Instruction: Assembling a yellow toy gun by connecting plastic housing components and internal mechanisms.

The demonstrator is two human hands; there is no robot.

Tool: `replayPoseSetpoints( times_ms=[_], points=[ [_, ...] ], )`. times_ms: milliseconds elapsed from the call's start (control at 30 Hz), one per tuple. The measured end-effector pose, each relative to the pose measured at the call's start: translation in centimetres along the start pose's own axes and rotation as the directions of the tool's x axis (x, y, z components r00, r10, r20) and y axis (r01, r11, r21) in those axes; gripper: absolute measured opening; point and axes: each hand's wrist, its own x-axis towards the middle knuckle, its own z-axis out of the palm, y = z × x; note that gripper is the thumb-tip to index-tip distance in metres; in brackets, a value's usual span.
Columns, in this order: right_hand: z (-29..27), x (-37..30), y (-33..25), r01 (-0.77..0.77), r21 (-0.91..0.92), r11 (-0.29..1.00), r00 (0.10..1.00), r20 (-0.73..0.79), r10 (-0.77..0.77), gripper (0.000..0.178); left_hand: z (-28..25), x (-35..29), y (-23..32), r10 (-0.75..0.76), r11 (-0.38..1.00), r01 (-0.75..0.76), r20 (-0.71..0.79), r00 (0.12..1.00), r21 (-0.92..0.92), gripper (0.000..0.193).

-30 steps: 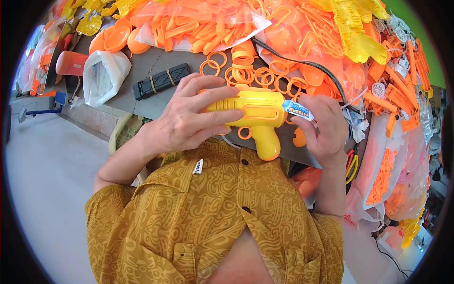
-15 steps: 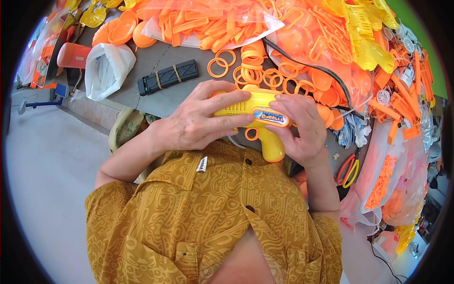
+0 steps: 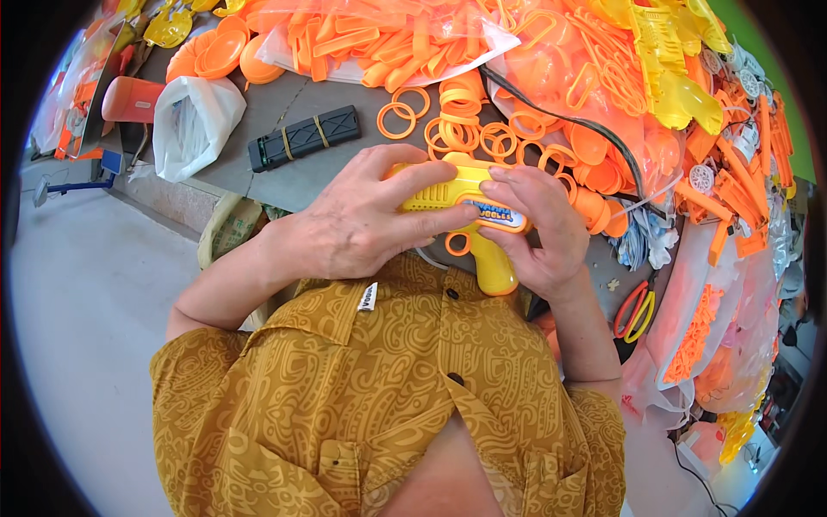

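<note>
A yellow toy bubble gun [image 3: 493, 263] is held between my two hands just above the near edge of the table, its handle pointing down toward me. Fingers of my left hand [image 3: 357, 207] are closed over the ribbed left end of its body. My right hand [image 3: 544, 220] grips the other end, thumb and fingers beside a coloured oval label [image 3: 495, 215] on the side. An orange ring-shaped trigger [image 3: 457, 244] shows in front of the handle. The gun's far side is hidden.
Beyond my hands lie loose orange rings [image 3: 396, 121] and a black battery-like block [image 3: 303, 138] with rubber bands. A white plastic bag [image 3: 196, 129] stands at left. Orange parts [image 3: 345, 43] heap the back; yellow shells [image 3: 663, 69] lie at far right. Red-and-yellow-handled pliers [image 3: 636, 312] rest at right.
My left index finger has slid slightly along the gun's side and now covers part of the label. The gun stays in nearly the same place in both hands.
</note>
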Motion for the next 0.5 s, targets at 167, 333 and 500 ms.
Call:
replayPoseSetpoints(
  times_ms=[167, 333, 500],
  points=[
    [0.0, -0.3, 0.0, -0.018, -0.013, 1.000, 0.999, 0.043, 0.019, 0.044, -0.3, 0.1, 0.3, -0.013, 0.999, 0.011, 0.061, 0.998, 0.039, 0.045],
    [0.3, -1.2, 0.6, -0.189, 0.214, 0.958, 0.982, 0.028, 0.187, 0.042, -0.1, -0.1, 0.1, 0.002, 0.999, -0.004, 0.065, 0.998, 0.038, 0.047],
    [0.7, -1.4, 0.6, -0.285, 0.297, 0.911, 0.957, 0.043, 0.286, 0.042, 0.2, -0.3, 0.0, 0.018, 0.999, -0.019, 0.027, 0.999, 0.034, 0.049]
  ],
)
